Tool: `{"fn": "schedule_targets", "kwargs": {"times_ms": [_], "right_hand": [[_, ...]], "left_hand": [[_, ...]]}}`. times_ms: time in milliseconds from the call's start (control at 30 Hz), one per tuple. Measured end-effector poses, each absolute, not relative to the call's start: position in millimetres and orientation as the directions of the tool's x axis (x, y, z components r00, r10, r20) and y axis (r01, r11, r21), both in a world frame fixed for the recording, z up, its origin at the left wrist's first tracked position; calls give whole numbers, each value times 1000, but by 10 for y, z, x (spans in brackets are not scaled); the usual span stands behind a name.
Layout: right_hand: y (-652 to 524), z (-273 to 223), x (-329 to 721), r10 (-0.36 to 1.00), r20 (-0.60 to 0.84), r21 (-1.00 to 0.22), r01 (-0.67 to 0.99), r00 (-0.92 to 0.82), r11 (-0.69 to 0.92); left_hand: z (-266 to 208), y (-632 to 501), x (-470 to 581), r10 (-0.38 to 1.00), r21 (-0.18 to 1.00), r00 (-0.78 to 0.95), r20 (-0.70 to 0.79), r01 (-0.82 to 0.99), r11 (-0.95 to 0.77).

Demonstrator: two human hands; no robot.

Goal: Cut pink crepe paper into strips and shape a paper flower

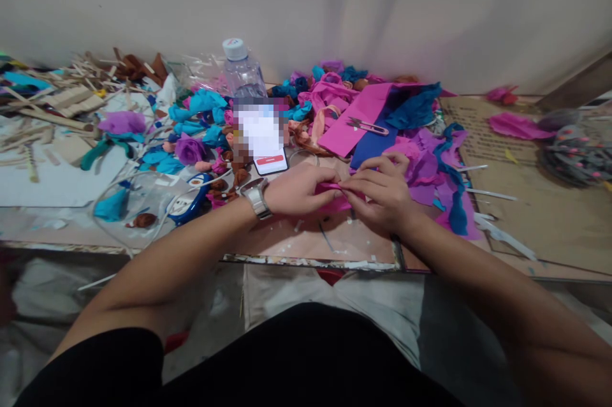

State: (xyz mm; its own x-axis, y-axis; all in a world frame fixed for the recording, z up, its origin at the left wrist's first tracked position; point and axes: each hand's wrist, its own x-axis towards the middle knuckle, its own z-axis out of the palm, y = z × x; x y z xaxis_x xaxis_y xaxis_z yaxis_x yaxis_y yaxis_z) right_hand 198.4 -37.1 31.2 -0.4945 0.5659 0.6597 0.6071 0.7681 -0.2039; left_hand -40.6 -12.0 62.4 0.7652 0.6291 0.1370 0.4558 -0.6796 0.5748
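Between my two hands is a piece of bright pink crepe paper [336, 203], low over the front of the table. My left hand [302, 189], with a watch [257, 198] on its wrist, pinches the paper's edge between thumb and fingers. From the other side, my right hand [382, 193] has its fingertips closed on the same edge, close to the left thumb. Just beyond my hands, thread snips [367, 125] lie on folded pink paper [351, 117] and a dark blue sheet [375, 142]. A phone [270, 161] with a lit, partly blurred screen stands beyond my left hand.
Crepe paper flowers [191, 150] and scraps crowd the middle. A water bottle [243, 72] stands at the back. Wood sticks [67, 101] and green-handled pliers [102, 152] lie left, near a blue round device [189, 203] with a cable. Cardboard [516, 203] and a white knife [507, 236] lie right.
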Motion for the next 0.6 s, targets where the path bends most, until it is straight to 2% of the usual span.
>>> {"fn": "schedule_targets", "kwargs": {"times_ms": [67,133,333,600], "right_hand": [[-366,322,1971,564,667,-204,609,-487,767],[-356,326,1961,562,682,-211,609,-469,764],[-324,314,1949,573,680,-233,606,-457,761],[-334,313,1933,600,650,-259,607,-465,751]], "left_hand": [[599,-135,-393,639,434,748,180,522,-734],[577,-133,-385,645,354,737,204,558,-750],[572,-112,-383,618,377,750,236,516,-770],[557,-121,-391,568,309,769,292,486,-817]]}}
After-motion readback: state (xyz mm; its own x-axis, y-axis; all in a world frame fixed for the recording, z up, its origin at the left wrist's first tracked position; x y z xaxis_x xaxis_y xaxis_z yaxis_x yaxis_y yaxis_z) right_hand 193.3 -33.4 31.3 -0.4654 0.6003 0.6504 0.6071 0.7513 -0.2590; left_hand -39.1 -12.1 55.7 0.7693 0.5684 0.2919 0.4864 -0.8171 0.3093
